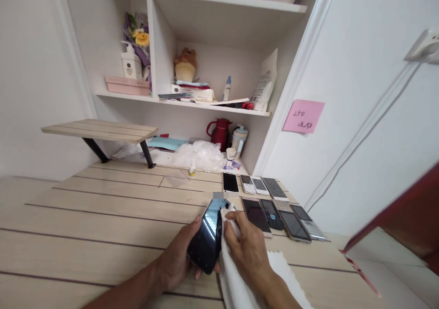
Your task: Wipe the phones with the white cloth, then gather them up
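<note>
A dark, glossy smartphone point(205, 238) is tilted above the table, its screen reflecting light and its right edge looking scuffed. My left hand point(178, 254) grips it from the left, thumb along the edge and fingertips showing underneath. A white cloth point(230, 272) is bunched in the fingers of my right hand point(245, 245), which presses it against the phone's upper right edge. The rest of the cloth hangs down and spreads on the table below my right forearm.
Several old phones lie in rows at the right, among them a dark phone point(254, 213) and a phone with keys point(247, 184). A small bottle point(192, 168) and a clear bag point(176, 179) lie farther back. A raised wooden stand point(103, 129) is at left; shelves point(212, 105) rise behind.
</note>
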A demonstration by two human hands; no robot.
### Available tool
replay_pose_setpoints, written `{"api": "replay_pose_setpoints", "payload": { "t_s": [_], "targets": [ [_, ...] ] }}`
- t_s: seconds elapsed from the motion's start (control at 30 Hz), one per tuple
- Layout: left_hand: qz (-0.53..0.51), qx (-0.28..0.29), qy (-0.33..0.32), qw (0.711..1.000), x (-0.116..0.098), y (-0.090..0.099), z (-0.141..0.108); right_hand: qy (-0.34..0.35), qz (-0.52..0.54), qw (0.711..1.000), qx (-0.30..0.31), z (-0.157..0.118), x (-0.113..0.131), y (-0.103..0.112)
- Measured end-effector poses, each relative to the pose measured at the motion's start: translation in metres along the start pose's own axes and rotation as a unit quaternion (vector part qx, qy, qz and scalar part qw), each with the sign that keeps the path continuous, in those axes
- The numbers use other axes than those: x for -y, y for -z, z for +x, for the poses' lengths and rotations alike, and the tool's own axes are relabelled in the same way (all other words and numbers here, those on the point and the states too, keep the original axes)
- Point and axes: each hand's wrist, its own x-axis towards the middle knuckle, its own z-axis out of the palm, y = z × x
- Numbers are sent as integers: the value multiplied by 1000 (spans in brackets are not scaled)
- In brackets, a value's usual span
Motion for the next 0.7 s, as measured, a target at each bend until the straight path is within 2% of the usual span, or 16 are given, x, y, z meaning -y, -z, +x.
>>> {"api": "replay_pose_setpoints", "payload": {
  "t_s": [0.1,0.13,0.17,0.27,0.33,0.4,0.5,0.53,0.7],
  "targets": [
    [-17,-46,-27,998,-1,1,0,53,62,990,111,2,3,3],
    [-22,-56,-33,998,-2,1,0,61,71,987,132,3,4,3],
    [-24,-56,-34,998,-3,1,0,56,69,988,127,4,4,3],
    [-12,-11,-16,1000,-6,1,-1,-2,30,999,29,7,1,3],
    [-5,7,1,1000,-7,1,-2,-25,21,999,-7,7,0,3],
    [-11,-9,11,1000,-7,2,-1,-7,55,998,37,6,3,3],
    [-33,-50,9,998,-9,1,-1,44,115,981,151,3,8,4],
    [-33,-52,8,998,-10,0,-1,43,116,980,158,3,8,4],
    [4,7,19,1000,-14,-6,-4,-58,35,998,9,9,-6,4]
  ]
}}
